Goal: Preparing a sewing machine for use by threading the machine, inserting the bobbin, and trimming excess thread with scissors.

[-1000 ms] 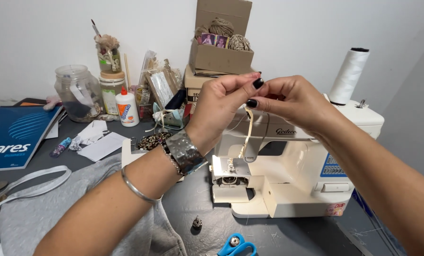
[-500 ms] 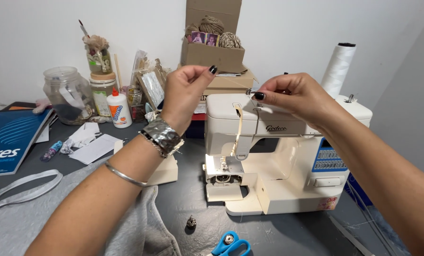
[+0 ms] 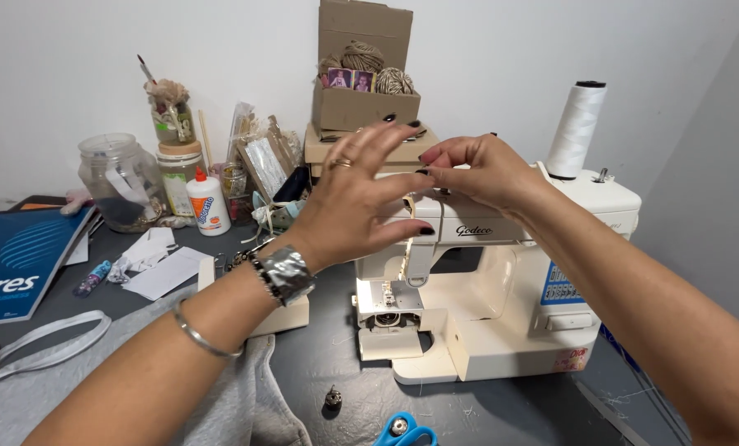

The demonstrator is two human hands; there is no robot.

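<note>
Above sewing machine (image 3: 501, 297), left hand (image 3: 357, 206) splayed, right hand (image 3: 477, 173) pinching.

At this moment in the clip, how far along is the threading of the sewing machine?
Done: a white thread cone stands on the sewing machine. In hand: the left hand and right hand work at the top front of the machine's head, apparently guiding thread too fine to see. Left: grey fabric lies beside the machine, not under the presser foot.

Cream sewing machine (image 3: 501, 330), white thread spool (image 3: 576, 132), grey cloth (image 3: 245, 405).
</note>
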